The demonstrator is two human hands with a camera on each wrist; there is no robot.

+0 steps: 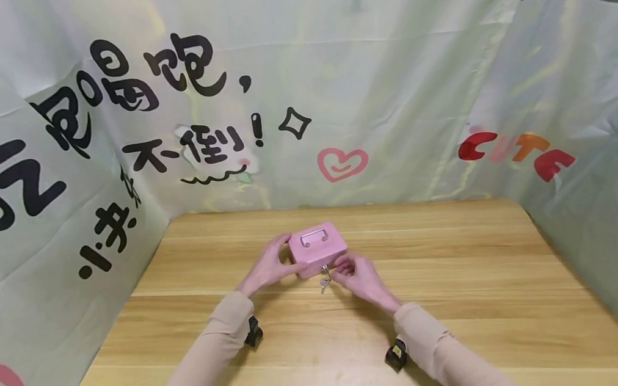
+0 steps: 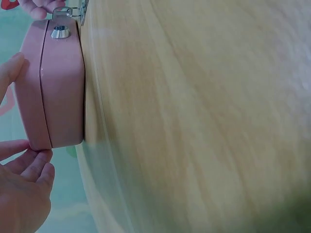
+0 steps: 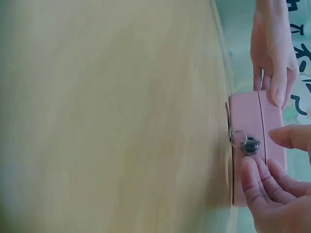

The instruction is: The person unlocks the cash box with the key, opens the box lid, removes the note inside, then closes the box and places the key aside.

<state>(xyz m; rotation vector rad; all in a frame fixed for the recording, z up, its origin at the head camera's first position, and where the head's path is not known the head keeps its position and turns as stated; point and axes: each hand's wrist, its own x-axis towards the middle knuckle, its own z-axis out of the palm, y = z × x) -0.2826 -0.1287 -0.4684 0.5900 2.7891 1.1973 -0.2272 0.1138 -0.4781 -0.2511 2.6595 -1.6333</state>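
A small pink metal cash box (image 1: 320, 254) sits on the wooden table, lid closed, with a silver handle (image 1: 313, 237) on top. Its front carries a round silver lock (image 2: 60, 33). A key (image 3: 250, 144) stands in that lock, and more keys (image 1: 324, 285) dangle from its ring. My left hand (image 1: 271, 266) holds the box's left end, thumb at the front of the lid and fingers round the side. Close by the lock is my right hand (image 1: 362, 279), its thumb and bent fingers parted around the key, with a gap showing in the right wrist view.
The wooden table (image 1: 323, 351) spreads out in front of and around the box. Printed fabric curtains (image 1: 399, 87) hang along its back, left and right sides. A black wrist camera (image 1: 396, 355) sits beneath the right sleeve, another (image 1: 253, 333) beside the left.
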